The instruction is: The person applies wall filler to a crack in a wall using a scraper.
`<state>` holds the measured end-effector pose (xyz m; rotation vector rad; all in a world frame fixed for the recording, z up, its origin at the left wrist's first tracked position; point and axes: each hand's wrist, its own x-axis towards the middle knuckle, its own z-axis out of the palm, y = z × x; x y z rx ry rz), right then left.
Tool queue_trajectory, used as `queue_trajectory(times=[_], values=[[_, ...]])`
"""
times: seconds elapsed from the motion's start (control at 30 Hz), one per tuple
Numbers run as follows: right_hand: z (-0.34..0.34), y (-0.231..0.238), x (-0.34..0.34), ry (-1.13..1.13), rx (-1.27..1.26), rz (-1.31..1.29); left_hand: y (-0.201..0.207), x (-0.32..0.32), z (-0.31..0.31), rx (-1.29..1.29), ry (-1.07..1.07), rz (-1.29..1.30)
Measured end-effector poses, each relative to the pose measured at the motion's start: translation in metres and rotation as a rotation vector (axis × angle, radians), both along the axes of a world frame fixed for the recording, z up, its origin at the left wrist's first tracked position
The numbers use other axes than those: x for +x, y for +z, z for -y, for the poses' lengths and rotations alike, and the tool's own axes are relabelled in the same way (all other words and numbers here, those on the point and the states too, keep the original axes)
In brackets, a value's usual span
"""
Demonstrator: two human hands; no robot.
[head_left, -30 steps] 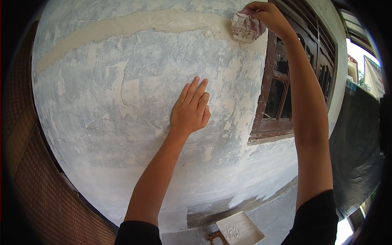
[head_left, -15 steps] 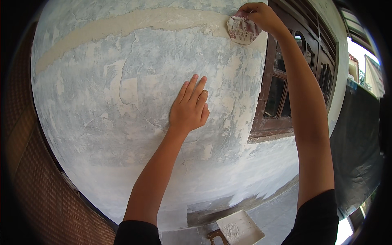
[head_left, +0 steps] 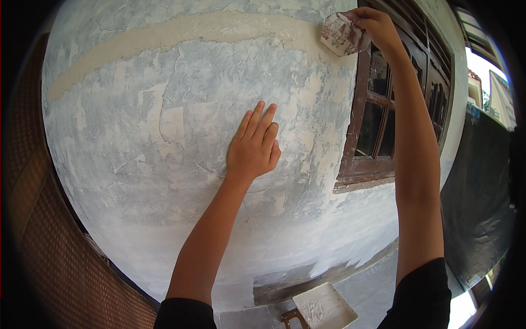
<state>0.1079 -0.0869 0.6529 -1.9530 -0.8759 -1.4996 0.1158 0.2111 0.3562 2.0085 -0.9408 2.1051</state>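
My left hand (head_left: pixel 253 143) lies flat on the grey-white plastered wall (head_left: pixel 219 71), its fingers stretched upward and a ring on one of them. Up at the top right, my right hand (head_left: pixel 377 27) grips a scraper (head_left: pixel 344 36) between thumb and fingers. The scraper is a thin reddish-brown sheet with angled edges, smeared with pale filler. It is at the right end of a beige filler band (head_left: pixel 164 34) that runs across the upper wall. Whether its edge touches the wall I cannot tell.
A dark brown wooden window (head_left: pixel 372 126) with glass panes is set in the wall beside my right arm. Below stands a white tray (head_left: pixel 335 304) of filler on a brown stool (head_left: pixel 296 317). Woven matting (head_left: pixel 71 263) lines the left; a dark sheet (head_left: pixel 475 197) hangs at right.
My right hand has moved a little to the right with the scraper, off the band's end toward the window frame. My left hand stays in place on the wall.
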Motion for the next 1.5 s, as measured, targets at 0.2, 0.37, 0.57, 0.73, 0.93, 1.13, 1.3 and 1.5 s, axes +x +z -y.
queue_trajectory(times=[0.2, 0.37, 0.57, 0.73, 0.93, 1.13, 1.3, 1.5], values=[[-0.008, -0.043, 0.003, 0.309, 0.248, -0.186, -0.002, -0.001, -0.006, -0.003, 0.022, -0.014], [-0.016, -0.084, 0.017, 0.286, 0.468, -0.323, -0.002, 0.0, -0.006, -0.001, 0.024, -0.007], [-0.01, -0.101, 0.01, 0.456, 0.611, -0.336, -0.003, -0.001, -0.004, -0.002, 0.037, -0.01], [-0.007, -0.104, 0.033, 0.425, 0.62, -0.354, -0.003, -0.002, -0.004, 0.006, 0.038, -0.012], [-0.016, -0.102, 0.022, 0.497, 0.617, -0.34, -0.002, -0.001, -0.005, 0.004, 0.041, -0.008], [-0.02, -0.099, 0.003, 0.485, 0.641, -0.282, -0.003, 0.0, -0.006, -0.009, 0.048, -0.016], [-0.015, -0.09, 0.021, 0.398, 0.555, -0.281, -0.002, -0.002, -0.004, 0.002, 0.041, -0.015], [-0.021, -0.092, 0.004, 0.439, 0.569, -0.274, -0.004, -0.001, -0.004, -0.008, 0.033, -0.016]])
